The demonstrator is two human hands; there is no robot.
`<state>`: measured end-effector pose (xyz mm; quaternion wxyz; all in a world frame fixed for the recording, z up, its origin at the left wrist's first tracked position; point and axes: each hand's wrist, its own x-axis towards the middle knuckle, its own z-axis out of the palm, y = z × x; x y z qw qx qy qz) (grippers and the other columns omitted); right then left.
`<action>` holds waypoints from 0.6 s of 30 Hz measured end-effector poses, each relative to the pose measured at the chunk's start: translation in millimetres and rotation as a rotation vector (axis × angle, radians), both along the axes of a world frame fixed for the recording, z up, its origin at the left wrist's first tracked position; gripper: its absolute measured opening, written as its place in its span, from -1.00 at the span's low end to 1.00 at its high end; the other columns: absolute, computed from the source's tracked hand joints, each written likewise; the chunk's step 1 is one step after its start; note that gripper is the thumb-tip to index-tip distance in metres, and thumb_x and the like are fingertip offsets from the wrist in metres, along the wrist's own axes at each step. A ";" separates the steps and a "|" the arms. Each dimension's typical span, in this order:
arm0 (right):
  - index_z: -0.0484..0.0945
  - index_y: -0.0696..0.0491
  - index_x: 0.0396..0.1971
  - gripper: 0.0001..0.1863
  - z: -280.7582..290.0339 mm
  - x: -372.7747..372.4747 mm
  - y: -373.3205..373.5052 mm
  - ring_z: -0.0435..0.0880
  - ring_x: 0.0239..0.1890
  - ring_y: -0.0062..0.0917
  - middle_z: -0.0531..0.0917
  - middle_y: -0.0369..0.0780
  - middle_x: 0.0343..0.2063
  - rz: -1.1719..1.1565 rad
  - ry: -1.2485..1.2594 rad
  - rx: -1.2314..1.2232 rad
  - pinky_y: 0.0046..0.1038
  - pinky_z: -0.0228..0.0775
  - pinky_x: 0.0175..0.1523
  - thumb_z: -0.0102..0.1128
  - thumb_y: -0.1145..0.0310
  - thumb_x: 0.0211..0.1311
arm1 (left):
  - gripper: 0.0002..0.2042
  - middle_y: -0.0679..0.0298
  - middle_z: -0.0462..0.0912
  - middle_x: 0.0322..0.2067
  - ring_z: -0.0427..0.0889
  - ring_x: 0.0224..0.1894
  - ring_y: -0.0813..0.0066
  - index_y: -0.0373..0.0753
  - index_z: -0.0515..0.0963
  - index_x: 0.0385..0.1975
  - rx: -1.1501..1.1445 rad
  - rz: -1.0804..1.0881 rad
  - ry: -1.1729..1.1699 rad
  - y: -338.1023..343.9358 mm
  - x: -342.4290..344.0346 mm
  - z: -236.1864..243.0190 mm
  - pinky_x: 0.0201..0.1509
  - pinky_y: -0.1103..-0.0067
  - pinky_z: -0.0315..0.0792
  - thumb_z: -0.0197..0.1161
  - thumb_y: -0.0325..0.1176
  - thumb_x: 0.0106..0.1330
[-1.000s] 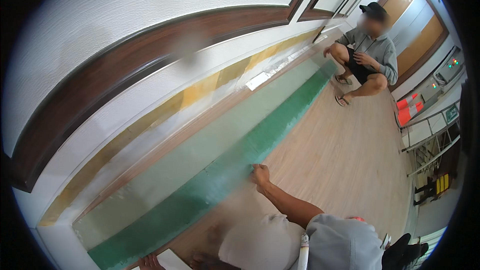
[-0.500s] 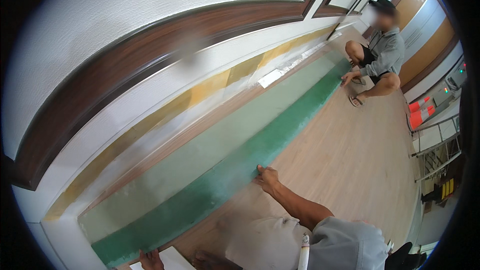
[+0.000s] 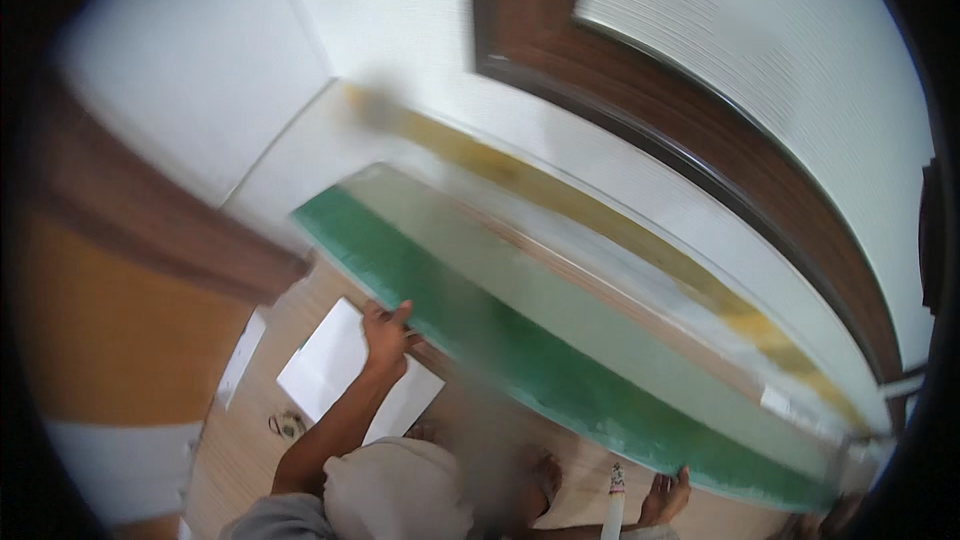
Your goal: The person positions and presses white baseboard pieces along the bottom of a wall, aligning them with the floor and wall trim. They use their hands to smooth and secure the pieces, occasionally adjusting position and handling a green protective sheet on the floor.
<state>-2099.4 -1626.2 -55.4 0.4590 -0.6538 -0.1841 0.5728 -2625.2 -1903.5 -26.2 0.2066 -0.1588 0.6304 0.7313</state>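
A long translucent strip [image 3: 470, 330], banded dark green and pale grey-green, lies along the base of the wall. My left hand [image 3: 388, 335] grips its near edge toward the far-left end, thumb and fingers at the green band. Lower right, my right hand [image 3: 665, 500] holds the same edge, its fingers partly hidden. A white sheet [image 3: 315, 360] lies on the wooden floor beside my left forearm. A slim white stick like a cigarette [image 3: 615, 505] juts up at the lower edge, close to the camera.
The white wall [image 3: 720, 10] has dark wood moulding [image 3: 600, 70] and a yellowish band [image 3: 500, 170] low down. A brown door frame [image 3: 170, 200] and orange door panel [image 3: 130, 330] stand at the left. A small unclear object [image 3: 288, 425] lies on the floor.
The view has swung left toward the corner and door, so the crouching co-worker is no longer clearly seen. Both my hands remain at the green strip's near edge.
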 end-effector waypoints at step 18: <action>0.50 0.04 0.31 -0.36 93.7 -34.2 112.0 0.68 0.10 -0.09 0.68 0.09 0.11 0.389 -1.339 0.723 0.09 0.39 0.24 0.32 -0.03 0.39 | -0.71 0.16 0.55 -0.45 0.73 -0.49 0.39 -0.34 0.29 -0.22 0.053 0.020 0.329 117.4 -56.3 94.9 -0.64 0.46 0.68 0.33 -0.55 0.27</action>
